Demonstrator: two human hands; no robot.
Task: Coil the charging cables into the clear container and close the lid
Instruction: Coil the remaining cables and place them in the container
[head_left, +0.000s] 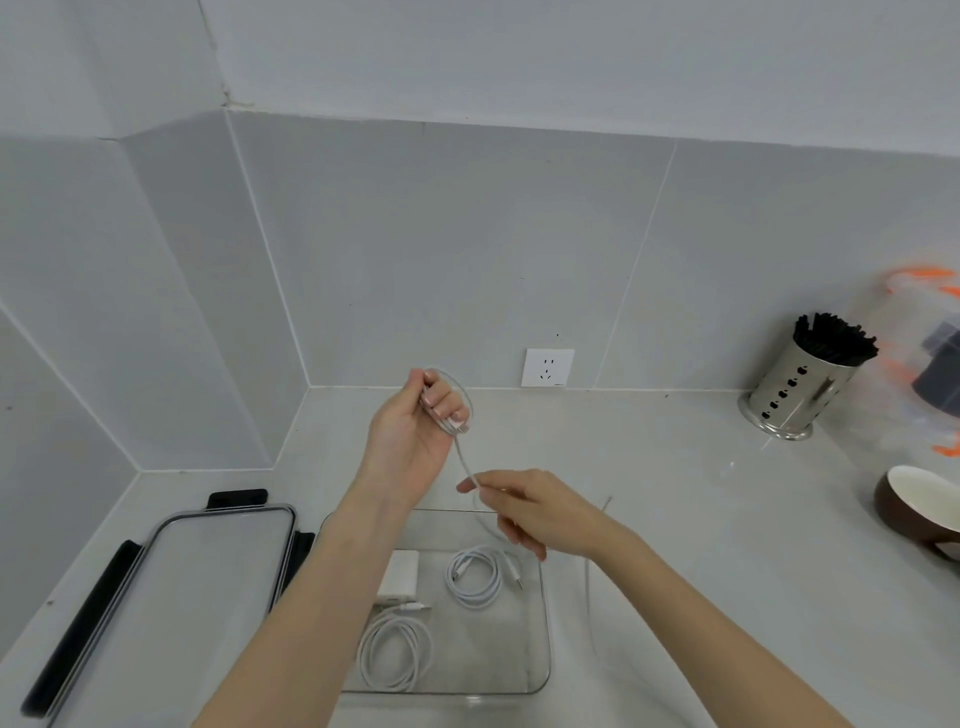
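Above the clear rectangular container (540, 623), the left hand (415, 441) grips a loop of thin white charging cable (464, 457) while the right hand (524, 512) pinches its slack. Light and limp, it looks easiest guided near the loop.

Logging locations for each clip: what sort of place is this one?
Most likely a home kitchen counter: grey tiled walls meeting in a corner, a wall socket, and a perforated steel holder of black chopsticks beside a bowl.

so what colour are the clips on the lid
Black, on the lid lying left of the container; head view shows it.
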